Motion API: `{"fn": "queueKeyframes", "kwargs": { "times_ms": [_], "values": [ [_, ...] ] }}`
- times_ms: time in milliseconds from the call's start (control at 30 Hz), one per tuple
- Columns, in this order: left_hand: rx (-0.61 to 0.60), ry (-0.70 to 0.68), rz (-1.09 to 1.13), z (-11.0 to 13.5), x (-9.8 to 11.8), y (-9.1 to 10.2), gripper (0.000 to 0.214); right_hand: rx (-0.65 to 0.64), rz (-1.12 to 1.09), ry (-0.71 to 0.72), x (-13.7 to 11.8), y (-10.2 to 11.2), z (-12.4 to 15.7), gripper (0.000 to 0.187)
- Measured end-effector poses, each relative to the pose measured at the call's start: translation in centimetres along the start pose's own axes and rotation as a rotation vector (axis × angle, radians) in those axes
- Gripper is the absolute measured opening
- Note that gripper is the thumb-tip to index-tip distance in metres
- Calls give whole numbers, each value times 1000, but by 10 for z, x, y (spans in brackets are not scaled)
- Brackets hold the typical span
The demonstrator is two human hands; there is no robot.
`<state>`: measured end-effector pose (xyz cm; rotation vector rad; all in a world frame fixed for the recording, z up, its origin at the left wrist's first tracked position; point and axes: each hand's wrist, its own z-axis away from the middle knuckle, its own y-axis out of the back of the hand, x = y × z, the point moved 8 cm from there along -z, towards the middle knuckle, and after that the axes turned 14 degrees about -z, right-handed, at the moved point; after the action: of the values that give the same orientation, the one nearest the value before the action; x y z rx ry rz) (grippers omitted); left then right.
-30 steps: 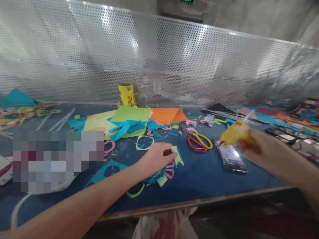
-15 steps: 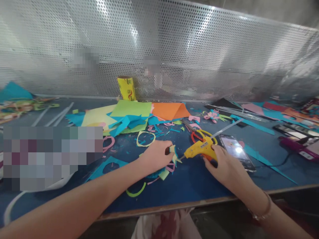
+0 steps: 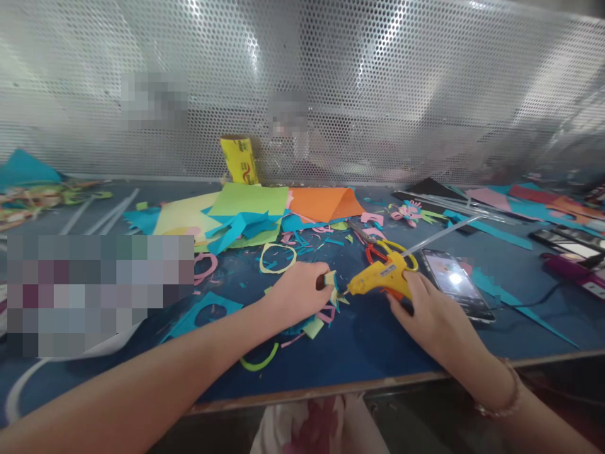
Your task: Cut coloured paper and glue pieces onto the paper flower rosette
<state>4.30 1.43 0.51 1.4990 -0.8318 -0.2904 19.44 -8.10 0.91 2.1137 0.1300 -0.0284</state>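
A small yellow-and-blue paper piece (image 3: 333, 289) with pointed tips is pinched in my left hand (image 3: 305, 289). My right hand (image 3: 428, 315) is wrapped round a yellow hot glue gun (image 3: 380, 277), fingers on its orange trigger side. The gun's nozzle points left and is at the edge of the paper piece; whether it touches I cannot tell. A clear glue stick (image 3: 444, 233) juts from the gun's back. Behind the gun lie scissors (image 3: 368, 234) with red and yellow handles. Paper scraps (image 3: 312, 326) lie under my left hand.
Coloured paper sheets (image 3: 250, 200) lie at the back, with a yellow packet (image 3: 240, 161) against the perforated metal panel (image 3: 331, 63). A phone (image 3: 456, 284) rests right of the gun. A pink-and-blue paper flower (image 3: 410, 213) and a purple power strip (image 3: 574, 274) are further right.
The glue gun's nozzle has come slightly closer to the paper piece, which is turned a little in my left hand. The view has shifted slightly.
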Motion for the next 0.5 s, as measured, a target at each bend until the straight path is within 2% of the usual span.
{"fn": "queueKeyframes", "kwargs": {
  "times_ms": [500],
  "values": [
    [-20, -5, -37, 1, 3, 2, 19, 55, 41, 46, -6, 8, 3, 33]
  ]
}}
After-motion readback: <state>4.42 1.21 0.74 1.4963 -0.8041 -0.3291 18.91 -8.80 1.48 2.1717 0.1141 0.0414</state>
